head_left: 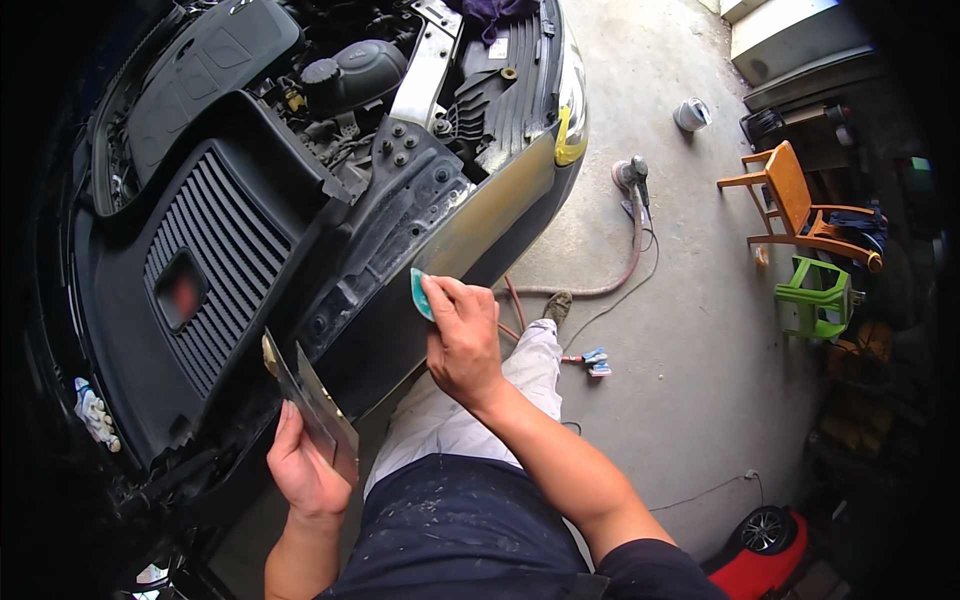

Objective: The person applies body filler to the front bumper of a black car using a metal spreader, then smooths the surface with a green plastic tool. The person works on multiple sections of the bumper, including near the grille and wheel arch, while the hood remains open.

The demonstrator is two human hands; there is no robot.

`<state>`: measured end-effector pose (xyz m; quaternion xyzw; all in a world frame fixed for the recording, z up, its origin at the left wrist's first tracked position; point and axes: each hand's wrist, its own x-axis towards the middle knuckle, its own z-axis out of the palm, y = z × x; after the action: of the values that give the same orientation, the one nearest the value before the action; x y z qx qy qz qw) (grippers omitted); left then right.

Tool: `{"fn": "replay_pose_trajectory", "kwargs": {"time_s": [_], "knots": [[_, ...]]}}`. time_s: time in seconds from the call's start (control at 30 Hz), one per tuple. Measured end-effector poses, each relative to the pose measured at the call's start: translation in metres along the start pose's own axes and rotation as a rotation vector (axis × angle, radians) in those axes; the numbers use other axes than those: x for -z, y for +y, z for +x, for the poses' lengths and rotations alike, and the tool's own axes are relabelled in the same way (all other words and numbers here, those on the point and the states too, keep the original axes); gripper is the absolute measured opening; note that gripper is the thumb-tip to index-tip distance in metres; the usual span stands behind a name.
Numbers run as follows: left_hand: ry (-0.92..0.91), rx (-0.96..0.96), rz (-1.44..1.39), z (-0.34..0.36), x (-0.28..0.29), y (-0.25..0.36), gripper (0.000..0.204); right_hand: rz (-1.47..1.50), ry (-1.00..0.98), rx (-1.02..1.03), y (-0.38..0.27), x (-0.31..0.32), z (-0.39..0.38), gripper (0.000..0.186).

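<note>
My right hand [465, 335] pinches a teal plastic filler spreader [421, 295] at the near end of a tan, filler-coated strip [490, 215] on the car's front bumper. Whether its edge touches the panel I cannot tell. Lower left, the fingers of my left hand [308, 470] close around flat, thin metal plates [325, 415], which stand nearly on edge. A dab of yellowish filler [270, 355] clings to the far edge of the plates. Yellow tape [568, 145] borders the headlight at the far end of the strip.
The open engine bay, with a black slatted cover [215, 270], lies to the left. A sander [632, 178] with a hose [625, 270] rests on the floor at right, beyond it a tin [691, 115]. An orange chair [790, 190] and green stool [815, 298] stand farther right.
</note>
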<state>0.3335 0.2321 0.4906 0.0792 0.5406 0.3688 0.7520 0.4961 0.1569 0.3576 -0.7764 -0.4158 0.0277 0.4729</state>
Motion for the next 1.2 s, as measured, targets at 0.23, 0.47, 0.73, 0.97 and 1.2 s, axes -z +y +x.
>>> {"fn": "replay_pose_trajectory", "kwargs": {"time_s": [0.23,0.47,0.73,0.97,1.2], "knots": [[-0.033,0.025,-0.003,0.0,0.005,-0.001,0.019,-0.03,0.145,-0.047,0.025,0.011,0.023,0.053],[-0.043,0.024,0.02,0.0,0.01,-0.003,0.02,0.054,-0.013,-0.033,-0.001,0.0,0.0,0.054],[-0.051,0.034,0.026,-0.003,0.012,-0.005,0.019,-0.028,0.097,-0.066,0.018,0.013,0.031,0.048],[-0.196,0.063,0.018,0.001,0.027,-0.003,0.02,0.062,0.02,-0.083,0.003,0.01,0.02,0.049],[-0.46,-0.024,0.035,-0.001,0.026,-0.002,0.031,-0.006,-0.029,-0.048,0.001,0.014,0.018,0.047]]}}
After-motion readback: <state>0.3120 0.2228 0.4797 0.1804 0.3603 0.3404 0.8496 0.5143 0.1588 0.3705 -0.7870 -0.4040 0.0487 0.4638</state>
